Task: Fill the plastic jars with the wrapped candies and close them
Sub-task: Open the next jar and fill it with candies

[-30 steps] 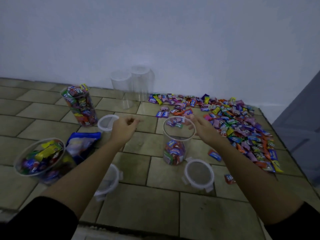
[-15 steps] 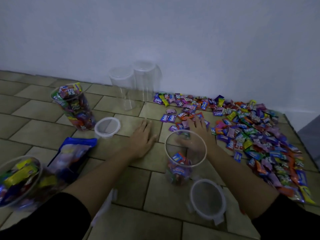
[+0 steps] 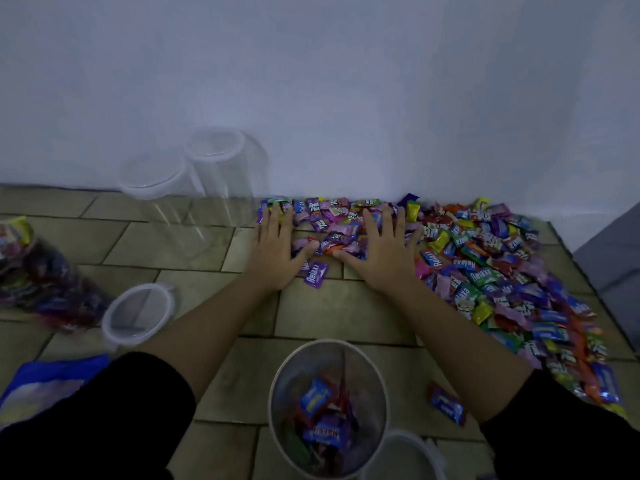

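Observation:
A clear plastic jar (image 3: 327, 351) stands open at the bottom centre, with a few wrapped candies at its bottom. A wide spread of wrapped candies (image 3: 485, 271) covers the tiled floor from the wall to the right. My left hand (image 3: 275, 249) and my right hand (image 3: 382, 252) lie flat, palms down and fingers apart, on the near left end of that spread, with a small clump of candies between them. Neither hand grips anything. A purple candy (image 3: 317, 274) lies just below my left thumb.
Two empty clear jars (image 3: 194, 188) stand by the wall at the left. A filled jar (image 3: 38, 271) is at the far left, a white-rimmed lid (image 3: 138, 315) beside it. Another lid (image 3: 403, 457) lies by the open jar. A blue bag (image 3: 45, 382) sits at lower left.
Both hands moved away from the open jar and forward to the candies by the wall, and now lie flat on them. The view tilted forward, so the jar sits lower in the frame.

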